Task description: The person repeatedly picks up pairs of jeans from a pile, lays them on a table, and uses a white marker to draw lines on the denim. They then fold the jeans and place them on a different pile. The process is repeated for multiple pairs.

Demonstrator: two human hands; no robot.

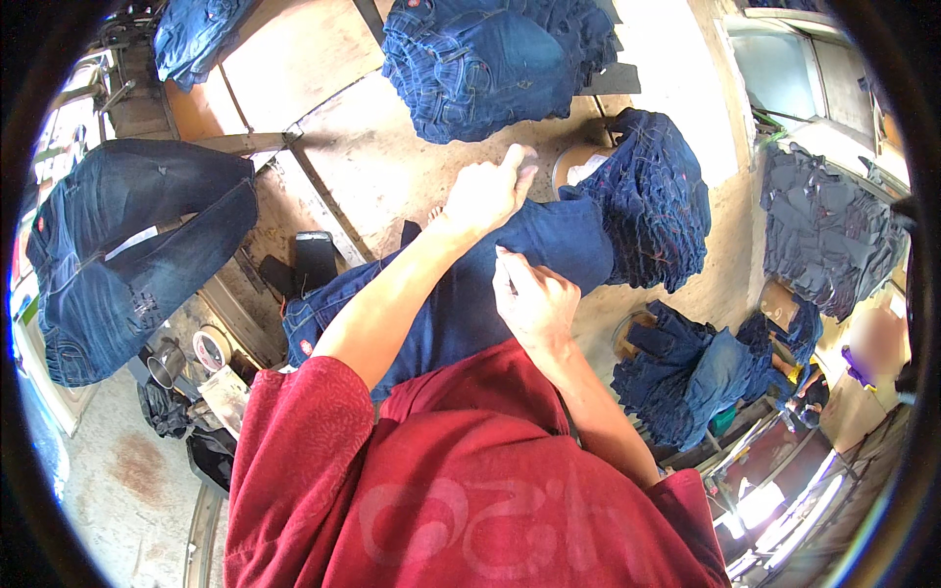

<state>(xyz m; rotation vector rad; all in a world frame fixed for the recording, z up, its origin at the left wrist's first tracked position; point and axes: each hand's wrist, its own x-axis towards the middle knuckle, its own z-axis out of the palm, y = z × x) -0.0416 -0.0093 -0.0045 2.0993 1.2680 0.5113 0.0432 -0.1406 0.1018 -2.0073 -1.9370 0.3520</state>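
Note:
Dark blue jeans lie across in front of me, their waist end to the left under my left forearm and a leg stretching right. Above the leg is my left hand, its fingers curled in with thumb and forefinger close together. Lower down, near the front of the leg, my right hand is closed, fingertips pinched. Whatever either hand holds is too small or hidden to make out. At the leg's right end, a stack of denim legs with loose reddish threads hangs in folds.
A thick jeans pile stands ahead. More jeans drape at left. On the right are a blue denim heap and a dark grey garment pile. A tape roll and a cup sit lower left. Another person is far right.

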